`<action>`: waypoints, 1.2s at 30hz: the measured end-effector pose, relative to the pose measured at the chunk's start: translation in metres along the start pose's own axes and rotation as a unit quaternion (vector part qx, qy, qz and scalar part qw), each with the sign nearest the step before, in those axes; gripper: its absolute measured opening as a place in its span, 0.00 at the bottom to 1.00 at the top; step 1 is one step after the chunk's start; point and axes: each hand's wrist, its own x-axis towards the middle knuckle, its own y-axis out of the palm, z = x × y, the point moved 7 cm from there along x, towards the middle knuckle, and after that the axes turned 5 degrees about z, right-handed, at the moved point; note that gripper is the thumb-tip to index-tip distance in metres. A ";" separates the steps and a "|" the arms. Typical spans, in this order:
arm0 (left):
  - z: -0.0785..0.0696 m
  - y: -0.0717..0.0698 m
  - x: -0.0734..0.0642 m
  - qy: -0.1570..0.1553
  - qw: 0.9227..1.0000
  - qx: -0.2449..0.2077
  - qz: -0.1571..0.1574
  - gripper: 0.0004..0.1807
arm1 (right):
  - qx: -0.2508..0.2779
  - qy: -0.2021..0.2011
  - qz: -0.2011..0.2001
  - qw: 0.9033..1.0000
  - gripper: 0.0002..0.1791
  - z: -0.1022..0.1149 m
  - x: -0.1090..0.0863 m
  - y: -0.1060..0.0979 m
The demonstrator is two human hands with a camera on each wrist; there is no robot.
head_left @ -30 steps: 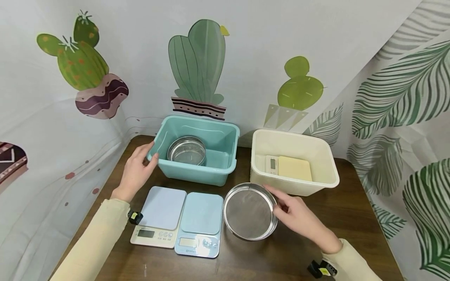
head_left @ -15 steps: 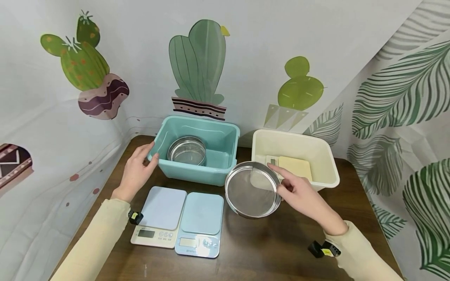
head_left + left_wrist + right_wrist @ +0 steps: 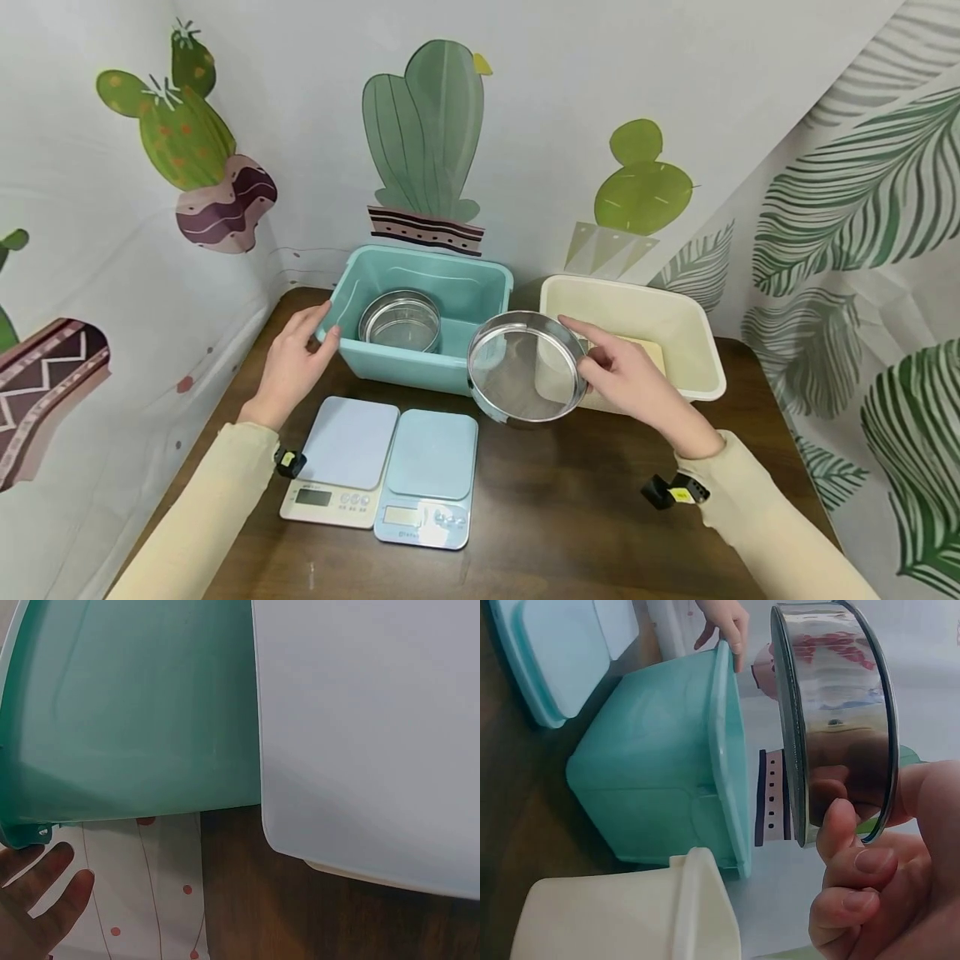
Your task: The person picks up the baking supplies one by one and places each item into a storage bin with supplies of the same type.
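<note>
1. One round metal sieve (image 3: 527,371) is up in the air, tipped a bit, in front of the gap between the two bins.
2. My right hand (image 3: 630,382) pinches the sieve by its right side. My lower fingers curl in.
3. My left hand (image 3: 294,354) has loose fingers. Their tips touch the left edge of the blue bin (image 3: 405,372), at the far left.
4. More round metal sieve ware (image 3: 405,332) sits inside the blue bin, on its left side.
5. The cream bin (image 3: 637,308) stands at the far right. A flat yellow thing (image 3: 654,354) is in it, partly hidden by my right hand.
6. Two scales lie side by side on the brown table (image 3: 570,508), near me. The white scale (image 3: 351,442) is on the left, and the blue scale (image 3: 432,454) is on the right.
</note>
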 end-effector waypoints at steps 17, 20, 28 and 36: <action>0.003 0.001 -0.001 -0.005 1.000 -0.004 0.000 0.30 | 0.036 0.027 0.021 0.999 0.36 0.008 0.053 -0.003; 0.004 0.001 -0.001 -0.006 1.000 -0.002 -0.001 0.30 | 0.042 0.030 0.021 0.998 0.36 0.010 0.062 -0.004; 0.002 -0.001 0.000 0.000 1.000 0.004 -0.006 0.30 | 0.050 0.023 0.024 0.998 0.36 0.017 0.081 -0.006; 0.001 0.000 0.000 -0.001 1.000 0.001 -0.002 0.30 | 0.040 0.007 0.030 0.999 0.36 0.024 0.095 -0.005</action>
